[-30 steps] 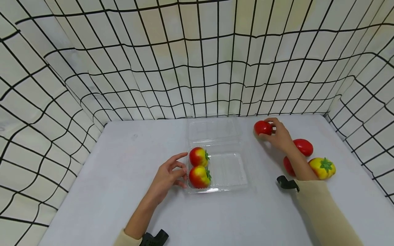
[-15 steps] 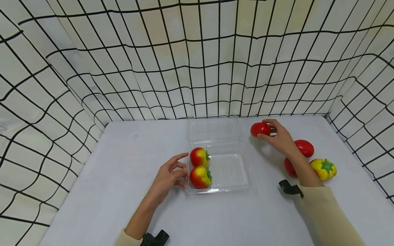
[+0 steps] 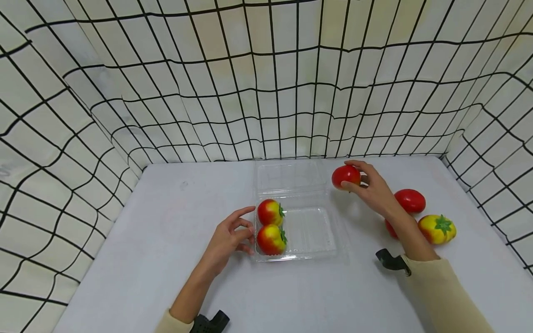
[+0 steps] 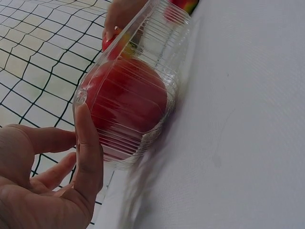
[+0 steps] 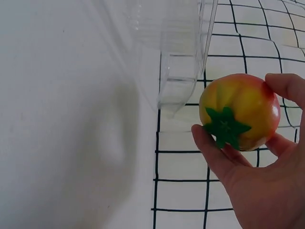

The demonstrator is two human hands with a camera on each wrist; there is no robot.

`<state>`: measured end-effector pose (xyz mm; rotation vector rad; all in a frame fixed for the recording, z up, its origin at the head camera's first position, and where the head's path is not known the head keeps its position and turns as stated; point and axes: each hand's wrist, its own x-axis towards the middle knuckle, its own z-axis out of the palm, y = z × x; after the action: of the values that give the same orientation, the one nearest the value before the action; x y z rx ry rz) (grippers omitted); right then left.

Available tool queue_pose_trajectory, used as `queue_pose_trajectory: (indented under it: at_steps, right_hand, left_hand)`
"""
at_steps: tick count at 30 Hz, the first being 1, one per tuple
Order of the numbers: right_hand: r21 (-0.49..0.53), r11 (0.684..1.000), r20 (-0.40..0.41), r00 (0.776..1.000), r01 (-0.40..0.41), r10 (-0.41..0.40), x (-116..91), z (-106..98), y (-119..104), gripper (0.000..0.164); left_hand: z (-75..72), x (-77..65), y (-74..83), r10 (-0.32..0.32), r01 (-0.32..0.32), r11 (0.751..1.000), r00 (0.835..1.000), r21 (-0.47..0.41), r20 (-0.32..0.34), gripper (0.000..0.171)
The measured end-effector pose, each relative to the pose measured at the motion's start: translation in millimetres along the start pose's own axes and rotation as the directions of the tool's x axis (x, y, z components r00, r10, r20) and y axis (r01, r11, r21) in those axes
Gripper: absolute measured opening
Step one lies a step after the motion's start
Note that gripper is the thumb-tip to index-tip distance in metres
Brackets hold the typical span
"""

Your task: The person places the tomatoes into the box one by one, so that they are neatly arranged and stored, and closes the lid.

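Observation:
My right hand (image 3: 372,192) holds a toy tomato (image 3: 345,177) between thumb and fingers, raised over the back right of the table. Its yellow underside with a green star-shaped calyx (image 5: 228,127) faces the right wrist camera. A clear plastic clamshell box (image 3: 310,233) lies with its lid laid back at the table's middle. Inside, along its left side, sit two red-and-yellow toy tomatoes, one behind (image 3: 268,212) and one in front (image 3: 270,239). My left hand (image 3: 225,240) is at the box's left wall, fingertips touching it near the rim, nothing gripped.
On the right, beneath and beside my right forearm, lie a red toy tomato (image 3: 410,200), another mostly hidden red one (image 3: 390,228) and a yellow one (image 3: 437,229) with its green calyx up. White walls with black netting (image 3: 283,115) enclose the white table (image 3: 166,222).
My right hand has carried the tomato left toward the box, in small steps. My left hand and the two tomatoes in the box have stayed in place.

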<state>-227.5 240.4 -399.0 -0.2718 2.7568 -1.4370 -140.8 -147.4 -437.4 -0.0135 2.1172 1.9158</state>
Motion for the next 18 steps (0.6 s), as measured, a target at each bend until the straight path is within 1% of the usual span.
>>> queue_pose_trajectory:
  at_steps: [7,10,14,18]
  right_hand:
    - [0.02,0.996,0.015,0.996,0.088,-0.088,-5.0,11.5,-12.1,0.077]
    - [0.035,0.995,0.031,0.995,0.093,-0.094,-7.3,16.8,-16.4,0.078]
    - [0.042,0.994,0.048,0.994,0.098,-0.1,-10.2,24.1,-20.0,0.075]
    - [0.018,0.994,0.062,0.992,0.111,-0.111,-11.7,31.2,-21.3,0.07]
  left_hand:
    - [1.2,0.3,0.7,-0.005,0.005,1.0,1.0,0.001,-0.011,0.055]
    - [1.7,-0.2,1.4,-0.008,0.008,1.0,1.0,0.002,-0.019,0.055]
    - [2.9,-0.9,1.6,-0.019,0.019,1.0,0.999,-0.001,-0.031,0.055]
    - [4.0,-1.1,1.5,-0.025,0.025,1.0,0.999,-0.003,-0.042,0.054]
